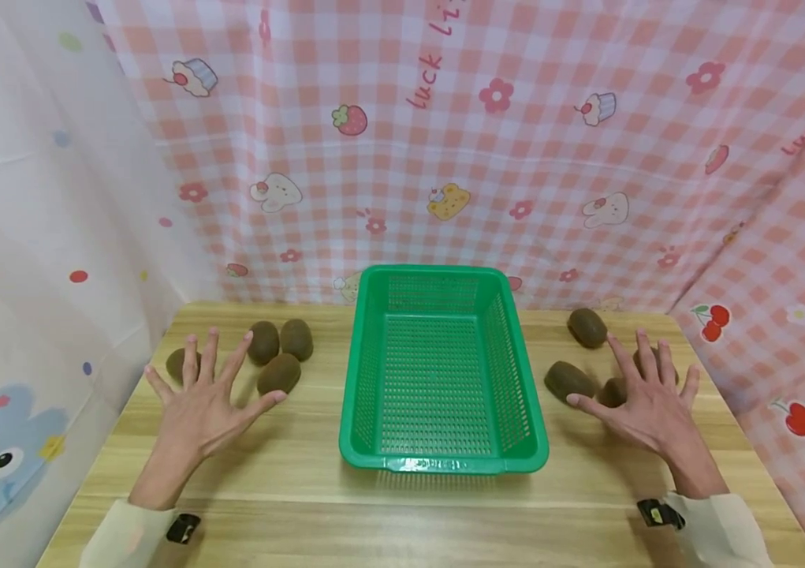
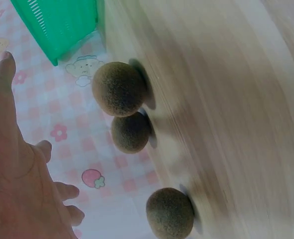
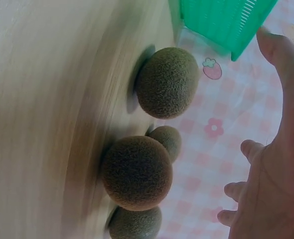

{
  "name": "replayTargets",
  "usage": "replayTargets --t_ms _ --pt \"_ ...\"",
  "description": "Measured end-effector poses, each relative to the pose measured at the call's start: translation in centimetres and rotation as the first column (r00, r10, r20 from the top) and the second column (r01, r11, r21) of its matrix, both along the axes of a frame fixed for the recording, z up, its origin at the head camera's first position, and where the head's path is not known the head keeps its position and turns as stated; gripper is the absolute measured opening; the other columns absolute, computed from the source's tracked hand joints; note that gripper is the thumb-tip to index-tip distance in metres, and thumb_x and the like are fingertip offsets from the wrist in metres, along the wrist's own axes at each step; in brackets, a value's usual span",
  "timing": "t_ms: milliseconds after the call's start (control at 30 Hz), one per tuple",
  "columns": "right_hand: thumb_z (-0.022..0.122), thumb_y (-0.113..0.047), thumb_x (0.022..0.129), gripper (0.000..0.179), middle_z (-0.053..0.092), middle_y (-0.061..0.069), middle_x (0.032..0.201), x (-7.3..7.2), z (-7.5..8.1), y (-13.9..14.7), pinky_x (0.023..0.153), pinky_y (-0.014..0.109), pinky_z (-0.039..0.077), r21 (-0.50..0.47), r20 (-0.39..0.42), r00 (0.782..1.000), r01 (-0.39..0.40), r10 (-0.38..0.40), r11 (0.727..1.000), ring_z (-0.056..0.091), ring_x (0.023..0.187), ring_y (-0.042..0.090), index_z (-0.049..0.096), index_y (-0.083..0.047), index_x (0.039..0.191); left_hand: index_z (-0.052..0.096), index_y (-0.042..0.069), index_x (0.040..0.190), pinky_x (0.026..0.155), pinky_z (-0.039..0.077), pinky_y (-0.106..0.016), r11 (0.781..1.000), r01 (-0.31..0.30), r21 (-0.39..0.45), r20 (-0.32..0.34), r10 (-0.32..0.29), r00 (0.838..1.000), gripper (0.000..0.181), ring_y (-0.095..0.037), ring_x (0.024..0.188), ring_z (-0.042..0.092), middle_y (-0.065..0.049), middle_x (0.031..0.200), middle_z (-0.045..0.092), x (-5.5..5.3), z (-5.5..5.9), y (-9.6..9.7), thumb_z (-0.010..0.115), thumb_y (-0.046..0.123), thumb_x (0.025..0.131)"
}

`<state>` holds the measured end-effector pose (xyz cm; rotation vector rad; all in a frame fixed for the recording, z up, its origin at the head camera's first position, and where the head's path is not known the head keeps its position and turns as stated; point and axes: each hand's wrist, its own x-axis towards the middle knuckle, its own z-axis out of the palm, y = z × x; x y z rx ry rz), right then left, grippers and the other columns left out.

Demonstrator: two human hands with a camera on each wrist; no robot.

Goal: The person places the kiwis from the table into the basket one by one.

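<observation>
My left hand point(image 1: 202, 402) is spread above the left side of the table with nothing in its grasp. Around its fingers lie several brown kiwis: one kiwi point(image 1: 177, 366) partly behind the outer fingers, and a cluster with a front kiwi point(image 1: 279, 374) near the thumb. Over on the right, my right hand point(image 1: 650, 404) hovers with fingers fanned out, also holding nothing. Beneath and beside it are more kiwis, including a back kiwi point(image 1: 588, 327) and a kiwi point(image 1: 568, 381) by the thumb; two others are partly hidden by the hand. Both wrist views show the palms raised off the fruit.
Between the hands stands a green plastic basket point(image 1: 445, 464) with perforated walls and no fruit inside. The wooden table point(image 1: 288, 513) meets a pink checked cloth point(image 1: 402, 173) at the back, with more cloth hanging on both sides.
</observation>
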<state>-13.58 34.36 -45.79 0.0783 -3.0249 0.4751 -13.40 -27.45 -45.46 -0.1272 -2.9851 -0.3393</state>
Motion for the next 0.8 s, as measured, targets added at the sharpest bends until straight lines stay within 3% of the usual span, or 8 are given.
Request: replayTargets --t_ms 200,433,633,800 --pt "0.067 -0.070 0.086 0.111 -0.014 0.018 0.172 0.1 -0.2 0.4 0.108 0.085 -0.009 -0.045 -0.022 0.999 0.023 -0.024 0.999 -0.011 0.155 0.053 0.003 -0.029 0.167 0.006 0.035 0.166 0.099 -0.013 -0.091 0.999 -0.013 0.046 0.036 0.011 0.999 0.098 -0.051 0.156 -0.007 -0.018 0.171 -0.012 -0.1 0.5 0.7 0.050 0.079 0.090" --pt "0.070 -0.066 0.086 0.112 -0.014 0.017 0.172 0.5 -0.2 0.9 0.110 0.084 -0.003 -0.103 -0.040 0.997 0.056 -0.060 0.993 -0.004 0.155 0.053 0.005 -0.025 0.167 0.000 0.034 0.166 0.100 -0.003 -0.093 0.992 -0.014 0.123 0.031 0.010 0.999 0.098 -0.054 0.155 0.005 -0.025 0.171 -0.003 -0.2 0.7 2.2 0.051 0.076 0.093" --pt "0.073 -0.061 0.086 0.113 -0.015 0.019 0.171 0.9 -0.1 1.4 0.106 0.085 0.004 -0.186 -0.029 0.996 0.083 -0.090 0.979 -0.002 0.153 0.058 0.002 -0.026 0.167 -0.002 0.033 0.166 0.105 0.006 -0.091 0.973 -0.021 0.228 0.027 0.015 1.000 0.097 -0.054 0.155 0.010 -0.021 0.172 -0.001 0.0 0.5 3.4 0.053 0.071 0.095" --pt "0.073 -0.059 0.087 0.114 -0.016 0.021 0.171 1.2 -0.4 1.6 0.104 0.087 0.003 -0.238 -0.007 0.995 0.100 -0.104 0.966 -0.004 0.151 0.061 -0.002 -0.028 0.167 -0.002 0.032 0.166 0.108 0.015 -0.086 0.946 -0.014 0.324 0.023 0.007 1.000 0.095 -0.059 0.149 0.024 -0.019 0.173 0.003 0.2 0.1 4.3 0.054 0.066 0.098"
